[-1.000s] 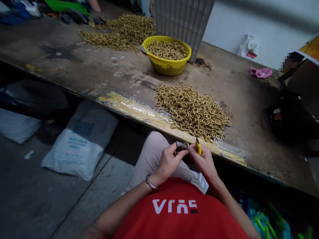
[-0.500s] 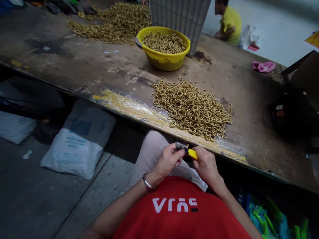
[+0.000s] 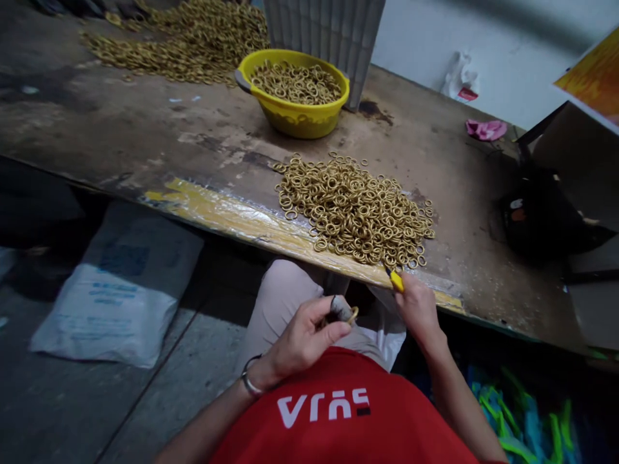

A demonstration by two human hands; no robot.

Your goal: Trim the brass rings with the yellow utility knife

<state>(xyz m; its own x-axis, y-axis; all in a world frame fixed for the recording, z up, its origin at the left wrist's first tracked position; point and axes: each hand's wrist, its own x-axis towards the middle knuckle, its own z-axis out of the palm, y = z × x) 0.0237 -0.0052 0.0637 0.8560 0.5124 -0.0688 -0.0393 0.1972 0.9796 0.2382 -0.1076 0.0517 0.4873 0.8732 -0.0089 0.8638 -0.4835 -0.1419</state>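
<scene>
My left hand (image 3: 307,335) is closed over my lap, pinching a brass-coloured ring (image 3: 354,315) near the fingertips. A grey wrap (image 3: 340,309) covers one of its fingers. At the table's front edge, my right hand (image 3: 418,303) grips a yellow utility knife (image 3: 396,281) whose dark tip reaches the near edge of the ring pile (image 3: 358,212). Many loose rings of the same kind make up this pile. How many rings my left palm holds is hidden.
On the wooden table (image 3: 193,129) stands a yellow basin (image 3: 300,119) of rings, beside a grey ribbed crate (image 3: 322,38). Another ring heap (image 3: 193,48) lies at the back left. A black bag (image 3: 551,219) and pink cloth (image 3: 486,129) are at right; a white sack (image 3: 120,283) lies on the floor.
My hands have moved apart. The right one carried the knife away to the pile's edge, while the left drew back toward my body with a ring. The view has shifted right.
</scene>
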